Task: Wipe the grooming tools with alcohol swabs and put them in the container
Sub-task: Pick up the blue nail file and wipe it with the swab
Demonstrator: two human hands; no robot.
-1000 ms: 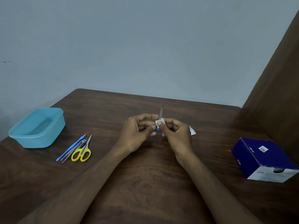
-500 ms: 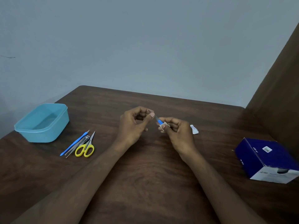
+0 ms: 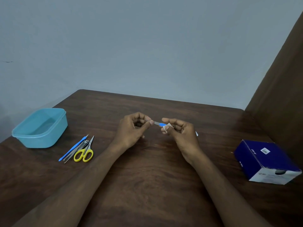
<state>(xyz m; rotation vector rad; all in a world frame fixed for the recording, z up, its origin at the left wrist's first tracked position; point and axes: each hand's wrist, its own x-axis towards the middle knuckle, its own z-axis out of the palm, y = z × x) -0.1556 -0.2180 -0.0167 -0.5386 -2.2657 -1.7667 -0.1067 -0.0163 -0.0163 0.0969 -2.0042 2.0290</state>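
Above the dark wooden table (image 3: pixel 147 169), your left hand (image 3: pixel 132 130) pinches the metal tip of a small blue-handled grooming tool (image 3: pixel 159 124); your right hand (image 3: pixel 178 131) pinches a white alcohol swab (image 3: pixel 166 128) round its handle. The light blue plastic container (image 3: pixel 41 128) sits far left.

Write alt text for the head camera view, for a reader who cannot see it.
Over a dark wooden table, a left hand pinches the metal tip of a small blue-handled tool while the right hand wipes it with a white swab. At left lie yellow scissors, other tools and an empty blue container; a blue box sits right.
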